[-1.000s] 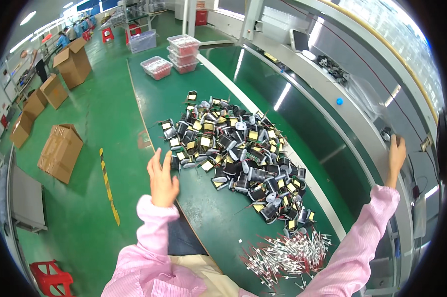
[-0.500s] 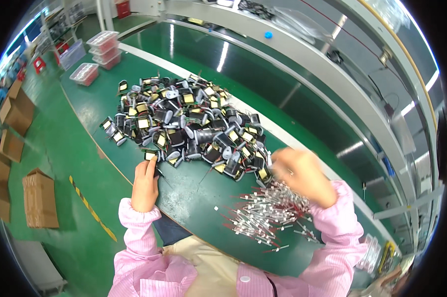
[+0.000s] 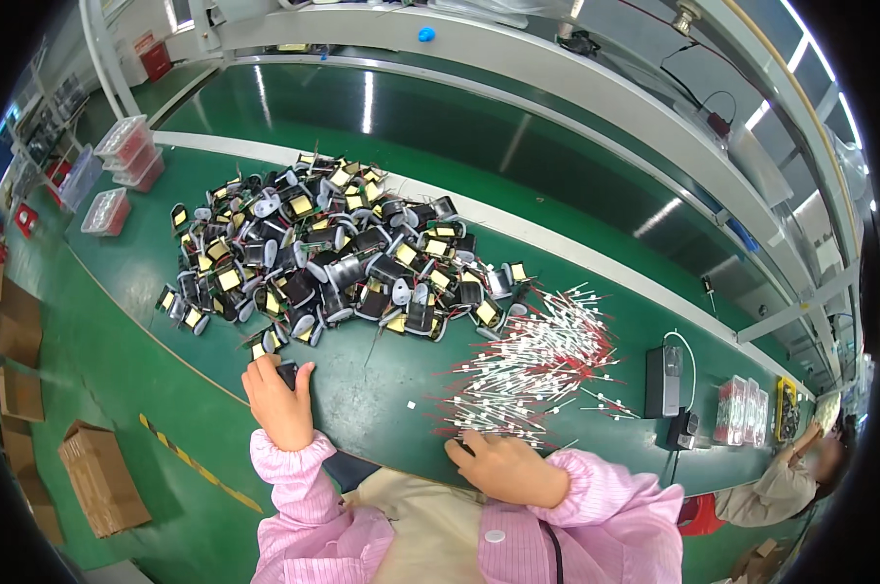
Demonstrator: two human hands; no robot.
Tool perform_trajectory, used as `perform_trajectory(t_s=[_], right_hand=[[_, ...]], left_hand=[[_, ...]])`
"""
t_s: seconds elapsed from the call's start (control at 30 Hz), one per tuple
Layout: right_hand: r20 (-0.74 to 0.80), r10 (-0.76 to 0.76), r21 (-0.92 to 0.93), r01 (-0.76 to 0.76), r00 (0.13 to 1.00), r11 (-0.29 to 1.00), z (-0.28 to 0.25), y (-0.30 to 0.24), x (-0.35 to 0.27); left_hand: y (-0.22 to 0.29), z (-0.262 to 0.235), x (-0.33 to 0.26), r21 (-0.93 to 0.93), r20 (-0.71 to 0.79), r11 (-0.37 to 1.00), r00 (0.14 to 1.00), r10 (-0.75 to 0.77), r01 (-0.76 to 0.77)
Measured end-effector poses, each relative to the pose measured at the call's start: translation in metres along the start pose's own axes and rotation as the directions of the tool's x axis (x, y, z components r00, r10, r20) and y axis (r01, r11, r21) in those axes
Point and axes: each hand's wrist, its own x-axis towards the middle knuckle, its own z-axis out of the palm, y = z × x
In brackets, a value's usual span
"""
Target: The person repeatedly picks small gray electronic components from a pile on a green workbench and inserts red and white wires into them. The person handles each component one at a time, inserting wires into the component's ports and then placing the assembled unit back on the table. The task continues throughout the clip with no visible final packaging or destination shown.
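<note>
A large heap of small black electronic units (image 3: 333, 253) with grey rounded ends and yellow pads lies on the green table (image 3: 362, 389). At the heap's near left edge, my left hand (image 3: 279, 404) is closed around a black electronic unit (image 3: 287, 374), its thumb to the right of it. Right of the heap is a loose pile of thin red and white wire leads (image 3: 542, 355) with small white ends. My right hand (image 3: 508, 469) rests by the near edge of that pile, fingers curled in; what they hold, if anything, is hidden.
A black box-shaped device (image 3: 663, 383) with a white cable stands right of the leads. Beyond it are clear plastic boxes (image 3: 742, 411) and a yellow tray (image 3: 788, 409). Lidded containers (image 3: 128, 156) stand far left. Another person (image 3: 776, 487) sits at right. Cartons (image 3: 99, 477) lie on the floor.
My right hand has come from the far side of the wire leads to their near edge. My left hand stays at the heap's near left edge. The view has swung right.
</note>
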Motion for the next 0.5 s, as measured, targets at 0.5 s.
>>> perform_trajectory(t_s=[0.5], right_hand=[[-0.087, 0.053, 0.207, -0.034, 0.995, 0.978, -0.006, 0.024, 0.019]], left_hand=[[0.043, -0.017, -0.034, -0.915, 0.403, -0.051, 0.913, -0.058, 0.401]])
